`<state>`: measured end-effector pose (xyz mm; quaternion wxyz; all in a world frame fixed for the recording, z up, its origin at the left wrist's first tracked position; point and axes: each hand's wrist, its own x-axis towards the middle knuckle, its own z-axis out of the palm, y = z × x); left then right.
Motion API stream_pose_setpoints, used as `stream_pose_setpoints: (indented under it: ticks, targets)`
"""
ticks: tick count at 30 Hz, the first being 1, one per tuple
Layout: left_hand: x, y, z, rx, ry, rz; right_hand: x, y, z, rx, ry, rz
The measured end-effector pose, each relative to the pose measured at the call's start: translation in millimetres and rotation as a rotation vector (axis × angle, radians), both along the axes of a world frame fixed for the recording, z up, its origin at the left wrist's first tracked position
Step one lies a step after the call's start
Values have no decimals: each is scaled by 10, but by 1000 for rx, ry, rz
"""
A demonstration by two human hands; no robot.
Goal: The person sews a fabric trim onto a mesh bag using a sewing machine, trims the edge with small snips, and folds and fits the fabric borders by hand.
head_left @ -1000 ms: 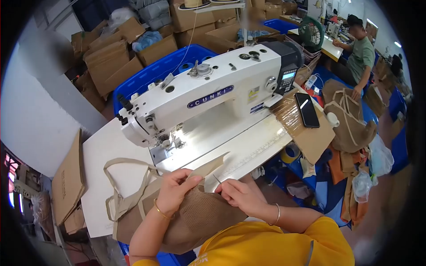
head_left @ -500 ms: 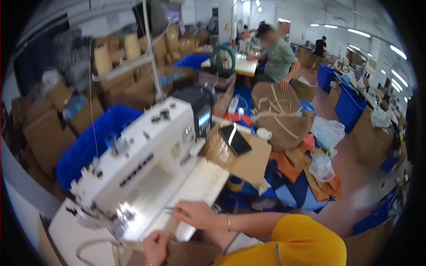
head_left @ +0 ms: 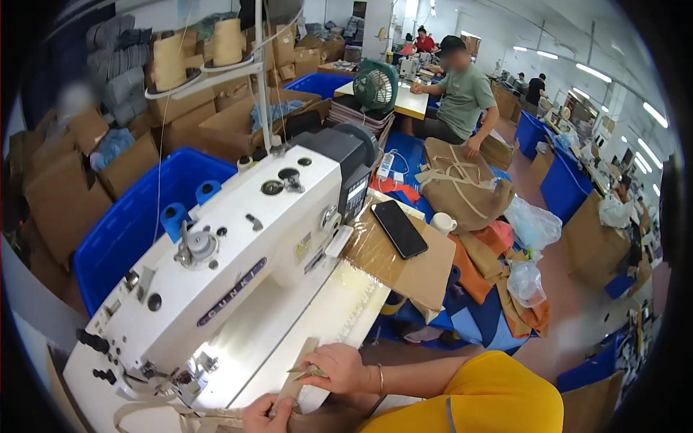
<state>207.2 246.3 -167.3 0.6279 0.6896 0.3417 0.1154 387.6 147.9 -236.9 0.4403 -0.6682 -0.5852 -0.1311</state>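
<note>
My right hand (head_left: 341, 368) is closed on small thread snips (head_left: 309, 372), their blades pointing left over a beige fabric strip (head_left: 294, 386). My left hand (head_left: 266, 415), at the bottom edge, pinches the lower end of that strip. Brown cloth (head_left: 328, 418) hangs below my hands, partly hidden by them. Both hands are at the front edge of a white sewing machine (head_left: 245, 238), to the right of its needle area. A loop of beige strap (head_left: 144, 410) lies under the machine head.
A black phone (head_left: 399, 229) rests on a cardboard piece (head_left: 426, 270) beyond the machine. Behind are a brown bag (head_left: 462, 191), a white cup (head_left: 443, 222) and a green fan (head_left: 375, 88). A blue bin (head_left: 108, 231) stands left. A co-worker (head_left: 462, 94) sits at a far table.
The view has shifted and sharpened. The beige strip now stands up between my hands, with the snips across it. The co-worker's hand stays by the brown bag.
</note>
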Motion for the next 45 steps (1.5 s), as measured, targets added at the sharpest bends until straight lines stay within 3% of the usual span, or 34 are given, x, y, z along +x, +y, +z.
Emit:
stream_pose_setpoints:
  ticks: [45]
  targets:
    - [-23, -52, 72, 115, -23, -52, -35, 10, -6, 65, -11, -38]
